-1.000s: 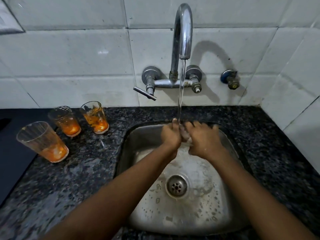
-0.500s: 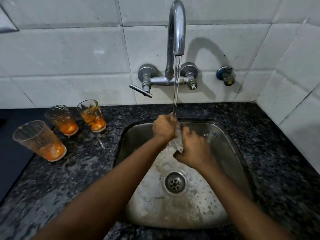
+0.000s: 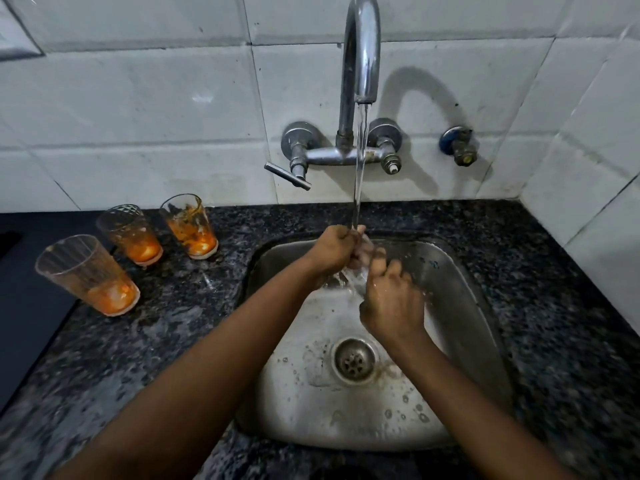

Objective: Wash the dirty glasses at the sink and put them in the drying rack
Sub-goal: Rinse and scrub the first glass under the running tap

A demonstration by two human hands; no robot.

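Your left hand [image 3: 334, 249] and right hand [image 3: 391, 299] both grip a clear wet glass [image 3: 358, 271] under running water over the shiny metal sink [image 3: 460, 299]. Three dirty orange-stained glasses [image 3: 128, 233] stand on the dark speckled surface [image 3: 173, 323].

A dark speckled stone counter [image 3: 166, 341] runs along the foot of a white tiled wall and wraps around a steel sink [image 3: 460, 278] set into it. Its surface is wet in patches, with a shine left of the sink. Three dirty glasses stand upright on it to the left of the sink, each with orange residue at the bottom. The nearest glass [image 3: 86, 275] stands at the counter's left edge, apart from the others. The middle glass [image 3: 130, 233] and the far glass [image 3: 188, 225] stand close together near the wall.
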